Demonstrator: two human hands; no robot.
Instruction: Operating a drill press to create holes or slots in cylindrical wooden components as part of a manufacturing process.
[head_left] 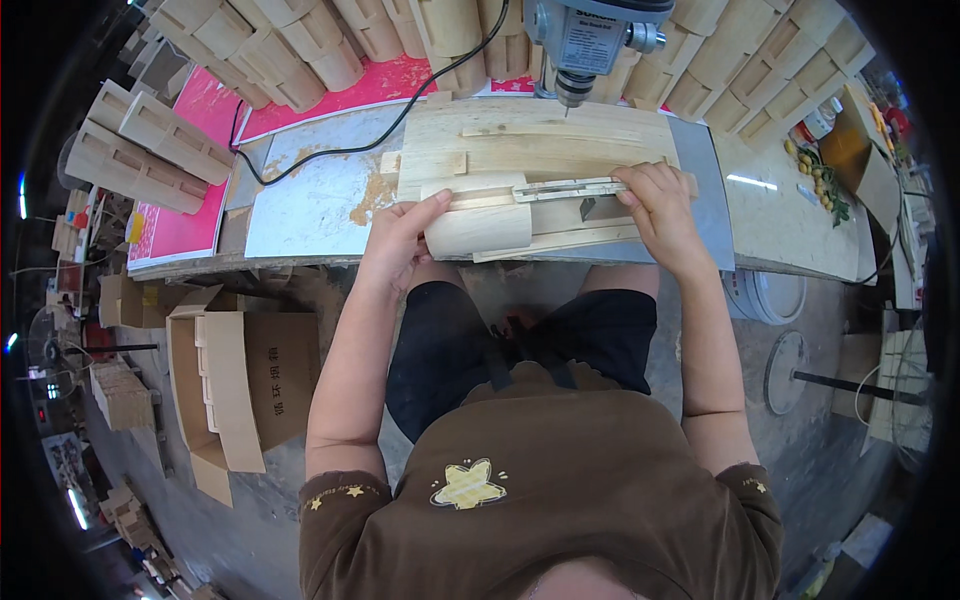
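In my left hand (398,238) is a pale wooden piece with a rounded outer face (478,230), lying on its side at the table's near edge. My thumb is on its upper side and the fingers are mostly hidden beneath. My right hand (660,208) pinches the right end of a long narrow strip (570,190), pale with dark marks. The strip's left end meets the slot along the wooden piece; how deep it sits I cannot tell. Below the strip are a small dark metal part (590,208) and a thin wooden slat (560,244).
A bench drill (580,50) stands beyond my hands, its bit pointing down over a wooden board (540,135). A black cable (330,153) crosses the table on the left. Stacked wooden pieces (150,150) line the back and left. An open cardboard box (245,370) is on the floor.
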